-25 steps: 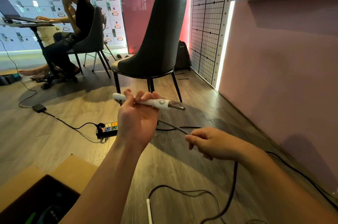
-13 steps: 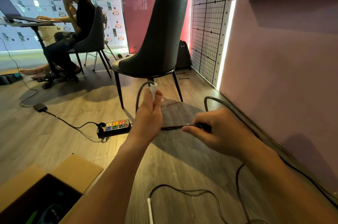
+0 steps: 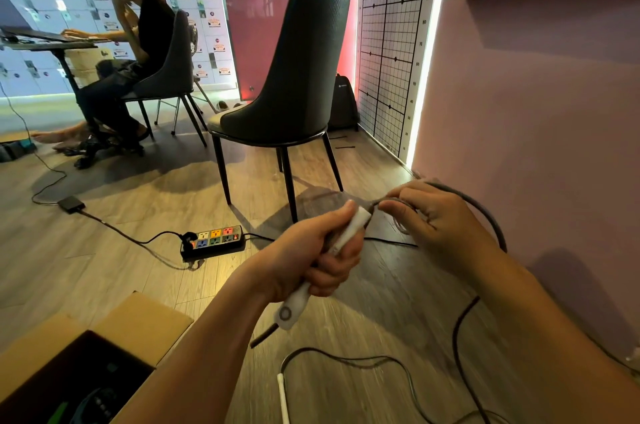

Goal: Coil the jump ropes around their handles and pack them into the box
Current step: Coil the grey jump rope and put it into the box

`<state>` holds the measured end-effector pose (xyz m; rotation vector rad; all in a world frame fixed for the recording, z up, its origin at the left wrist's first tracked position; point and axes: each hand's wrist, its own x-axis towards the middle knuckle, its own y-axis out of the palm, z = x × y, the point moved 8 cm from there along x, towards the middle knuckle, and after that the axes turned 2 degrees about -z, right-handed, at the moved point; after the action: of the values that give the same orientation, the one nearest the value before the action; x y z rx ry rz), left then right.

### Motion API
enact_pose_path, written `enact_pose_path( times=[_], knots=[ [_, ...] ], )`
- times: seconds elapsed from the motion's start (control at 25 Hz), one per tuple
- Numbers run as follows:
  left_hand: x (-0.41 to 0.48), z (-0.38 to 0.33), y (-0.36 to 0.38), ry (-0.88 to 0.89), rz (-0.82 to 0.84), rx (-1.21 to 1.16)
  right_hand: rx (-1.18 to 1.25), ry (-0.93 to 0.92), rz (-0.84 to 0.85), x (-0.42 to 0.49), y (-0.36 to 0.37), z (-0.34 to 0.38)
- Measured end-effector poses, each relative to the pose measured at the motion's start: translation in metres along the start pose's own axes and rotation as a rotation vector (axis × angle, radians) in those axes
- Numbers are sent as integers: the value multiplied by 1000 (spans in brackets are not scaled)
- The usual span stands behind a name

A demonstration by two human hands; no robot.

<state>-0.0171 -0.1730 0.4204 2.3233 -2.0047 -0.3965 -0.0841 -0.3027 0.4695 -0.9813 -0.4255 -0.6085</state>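
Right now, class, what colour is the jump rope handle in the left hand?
The handle is white, clearest in the head view, gripped by the left hand.

White handle (image 3: 351,227), dark grey rope (image 3: 485,212); lower left, a brown cardboard box (image 3: 145,316). The black power strip (image 3: 214,241) at centre shows orange, yellow, blue and green sockets (quite cheerful). Pink wall (image 3: 536,129) on the right, black-gridded white panel (image 3: 388,42) beside it.

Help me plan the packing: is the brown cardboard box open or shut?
Open. The brown cardboard box has its flap folded outward, and its dark interior shows from above.
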Motion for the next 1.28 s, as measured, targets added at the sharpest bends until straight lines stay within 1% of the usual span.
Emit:
enact_pose_path(
  times=[0.08,0.16,0.2,0.24,0.28,0.4,0.44,0.52,0.6,0.68,0.76,0.84,0.92,1.0,1.04,1.08,1.12,1.2,1.28],
  knots=[
    [-2,-13,4,118,108,-294,-17,99,73,-1,7,-7],
    [-5,-25,0,238,127,-487,-14,196,223,-4,26,-14],
    [-6,-30,-4,298,101,-552,-2,231,295,-7,36,-16],
    [-9,-34,-11,365,47,-615,7,242,339,-9,44,-15],
    [-11,-36,-21,437,-27,-685,13,235,347,-9,48,-12],
    [-16,-38,-52,622,-224,-902,-11,169,230,-1,42,-2],
    [-19,-39,-64,681,-292,-946,-19,165,219,0,41,-1],
    [-34,-40,-97,813,-488,-975,71,237,288,-4,44,-8],
    [-57,-37,-131,924,-704,-955,265,377,385,-15,48,-18],
    [-74,-26,-154,952,-859,-976,355,442,463,-24,48,-21],
    [-81,-14,-163,916,-976,-970,294,398,558,-30,54,-15],
    [-82,-10,-166,879,-1060,-868,201,302,594,-29,60,-5],
    [-80,-16,-161,859,-1106,-645,223,219,495,-20,54,4],
    [-76,-28,-149,796,-1160,-229,247,127,353,-11,41,14],
    [-67,-30,-143,723,-1166,8,244,83,284,-8,34,20],
    [-54,-28,-138,624,-1122,205,238,50,204,-5,27,24],
    [-39,-22,-131,511,-1029,332,229,27,113,-2,21,25],
    [-14,-3,-117,323,-799,414,178,-6,-66,0,7,24],
    [2,11,-95,170,-616,542,120,-38,-183,1,-2,22]
  ],
)
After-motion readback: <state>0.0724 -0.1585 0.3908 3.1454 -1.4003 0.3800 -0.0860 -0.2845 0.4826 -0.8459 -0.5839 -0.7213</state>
